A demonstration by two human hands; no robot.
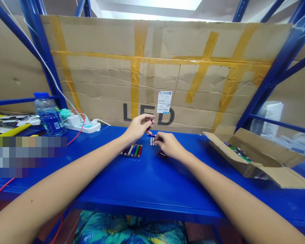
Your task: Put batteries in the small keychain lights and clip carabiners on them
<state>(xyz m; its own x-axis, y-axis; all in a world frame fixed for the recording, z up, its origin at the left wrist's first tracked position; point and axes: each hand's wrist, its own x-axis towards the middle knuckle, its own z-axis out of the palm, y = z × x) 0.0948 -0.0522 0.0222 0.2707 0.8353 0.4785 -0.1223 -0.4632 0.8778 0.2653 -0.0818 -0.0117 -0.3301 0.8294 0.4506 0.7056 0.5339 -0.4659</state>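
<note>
One bottle, far left: blue cap [41,95] on a clear plastic bottle [51,120], just beside a white power strip [91,127] with stuff plugged in.
Tube row: about half a dozen slim penlight-style tubes [132,151], different colours, lined up side by side on the blue counter [117,189], just below the left wrist. Long axes run roughly away from the person.
Left hand: the left hand [139,126] has a dark red tube [149,124] pinched in its fingertips, pretty much upright with the top leaning a bit right.
Loose blue tube: a blue tube [151,135] lying crosswise on the counter, just past the silver discs.
Silver discs: little round silver discs [151,141], button cells by the look of them, in neat rows between the hands. Right hand's the closer one; they sit just left of its fingertips, and below the held tube.
Right hand: the right hand [169,145] is curled, thumb and finger close together. Can't tell if there's a disc in there, sorry. From it, the held tube is up and to the left, standing crossways to its reach.
Dark red bit: some small dark red piece [163,155] under the right hand, too hidden to name.
Box, far right: open cardboard box [221,149] with more coloured tubes [240,153] inside.
</note>
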